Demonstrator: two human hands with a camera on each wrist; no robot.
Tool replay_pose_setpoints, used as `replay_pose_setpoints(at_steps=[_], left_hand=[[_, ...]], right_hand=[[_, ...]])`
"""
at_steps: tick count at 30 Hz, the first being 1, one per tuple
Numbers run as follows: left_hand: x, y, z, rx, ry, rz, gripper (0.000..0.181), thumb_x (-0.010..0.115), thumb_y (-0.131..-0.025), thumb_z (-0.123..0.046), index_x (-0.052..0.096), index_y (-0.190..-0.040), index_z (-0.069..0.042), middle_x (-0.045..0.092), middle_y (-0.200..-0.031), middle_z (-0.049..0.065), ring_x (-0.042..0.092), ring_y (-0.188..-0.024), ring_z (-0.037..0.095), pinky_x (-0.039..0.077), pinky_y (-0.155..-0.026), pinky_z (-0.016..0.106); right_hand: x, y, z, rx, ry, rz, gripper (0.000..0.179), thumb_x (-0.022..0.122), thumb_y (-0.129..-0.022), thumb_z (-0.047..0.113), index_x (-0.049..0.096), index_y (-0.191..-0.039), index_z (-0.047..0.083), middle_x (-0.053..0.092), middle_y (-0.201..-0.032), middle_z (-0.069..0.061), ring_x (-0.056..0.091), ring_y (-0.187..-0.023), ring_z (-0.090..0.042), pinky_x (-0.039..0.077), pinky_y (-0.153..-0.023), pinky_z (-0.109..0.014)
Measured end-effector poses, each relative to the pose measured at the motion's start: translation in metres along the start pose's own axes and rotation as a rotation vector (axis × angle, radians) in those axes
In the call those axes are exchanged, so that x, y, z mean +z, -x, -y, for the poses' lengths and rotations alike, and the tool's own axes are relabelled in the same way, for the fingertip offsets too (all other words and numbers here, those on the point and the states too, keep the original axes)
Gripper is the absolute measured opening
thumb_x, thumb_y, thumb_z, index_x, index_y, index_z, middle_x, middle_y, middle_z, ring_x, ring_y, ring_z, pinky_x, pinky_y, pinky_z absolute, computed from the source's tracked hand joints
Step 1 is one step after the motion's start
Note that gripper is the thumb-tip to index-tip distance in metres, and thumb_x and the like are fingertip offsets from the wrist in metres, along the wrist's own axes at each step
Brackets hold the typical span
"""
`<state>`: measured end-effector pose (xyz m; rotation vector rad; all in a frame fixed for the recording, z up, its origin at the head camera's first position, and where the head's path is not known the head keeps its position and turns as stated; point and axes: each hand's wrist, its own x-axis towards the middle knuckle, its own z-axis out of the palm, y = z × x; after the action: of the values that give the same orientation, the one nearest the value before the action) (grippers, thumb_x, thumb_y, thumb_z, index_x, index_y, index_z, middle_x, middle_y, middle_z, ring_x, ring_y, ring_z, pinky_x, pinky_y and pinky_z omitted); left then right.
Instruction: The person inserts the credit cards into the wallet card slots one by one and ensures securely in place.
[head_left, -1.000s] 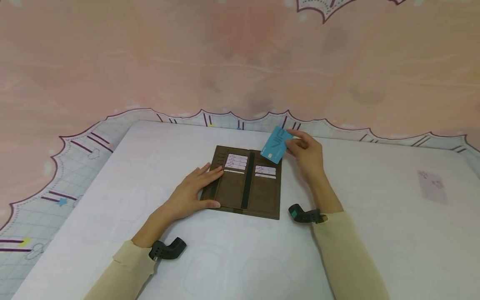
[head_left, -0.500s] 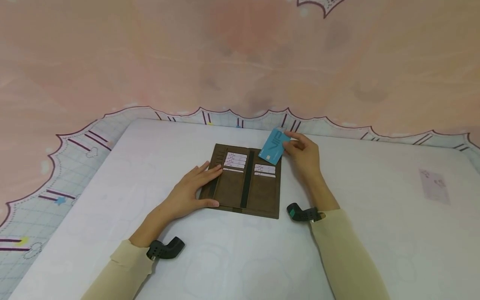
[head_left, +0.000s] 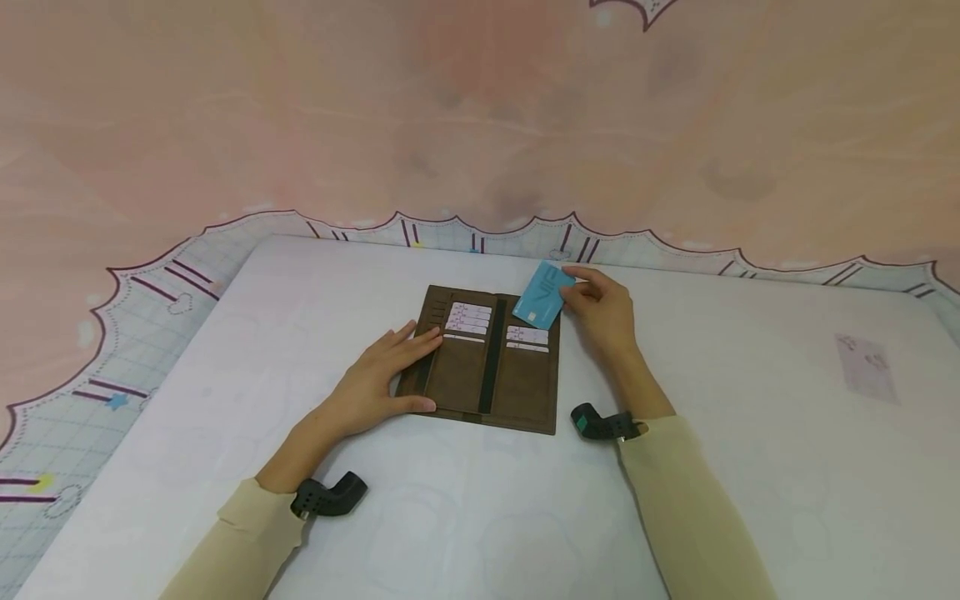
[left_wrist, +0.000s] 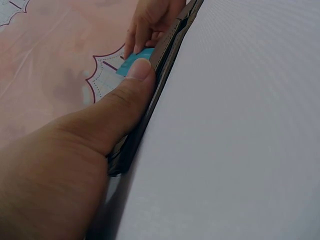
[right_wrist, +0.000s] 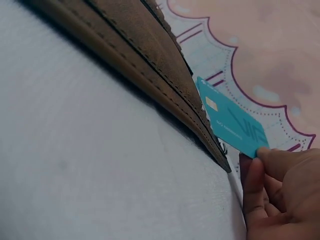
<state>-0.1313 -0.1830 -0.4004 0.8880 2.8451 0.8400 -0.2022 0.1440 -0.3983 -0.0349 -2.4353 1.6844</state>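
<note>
A brown wallet lies spread open on the white table, with white cards showing in slots on both halves. My left hand rests on its left edge, fingers straight and spread; in the left wrist view the thumb lies on the wallet's near edge. Between thumb and fingers, my right hand pinches a blue VIP card by its right side. The card is tilted over the top of the wallet's right half, above the white cards there. In the right wrist view the card's chip end is beside the wallet.
A pale printed slip or patch lies on the right of the white table. Beyond the table's back edge hangs a pinkish patterned cloth. Black wrist cameras sit on both wrists.
My right hand has brought the blue card slightly left and down, closer to the right half's upper slots. The left hand stays on the wallet; the whole view has shifted a little.
</note>
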Motion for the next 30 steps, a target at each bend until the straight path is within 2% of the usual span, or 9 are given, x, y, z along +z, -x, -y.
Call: replay_pose_setpoints(at_steps=[13,30], left_hand=[[-0.002,0.0,-0.001,0.01,0.01,0.009,0.086,0.076,-0.078,-0.044,0.037,-0.149,-0.018,0.032,-0.153,0.0,0.013,-0.144,0.026,0.011,-0.115,0.051],[-0.003,0.001,-0.002,0.007,0.003,0.013,0.085,0.076,-0.078,-0.044,0.037,-0.149,-0.017,0.032,-0.153,-0.001,0.013,-0.144,0.026,0.01,-0.115,0.05]], right_hand=[[0.007,-0.001,0.004,-0.054,0.21,0.046,0.029,0.061,-0.094,0.017,0.066,-0.122,0.014,0.066,-0.091,-0.009,0.054,-0.076,-0.021,0.044,-0.071,-0.033],[0.006,0.003,0.011,-0.065,0.274,0.142,0.029,0.055,-0.098,0.018,0.063,-0.127,0.016,0.063,-0.098,-0.01,0.052,-0.086,-0.024,0.043,-0.078,-0.038]])
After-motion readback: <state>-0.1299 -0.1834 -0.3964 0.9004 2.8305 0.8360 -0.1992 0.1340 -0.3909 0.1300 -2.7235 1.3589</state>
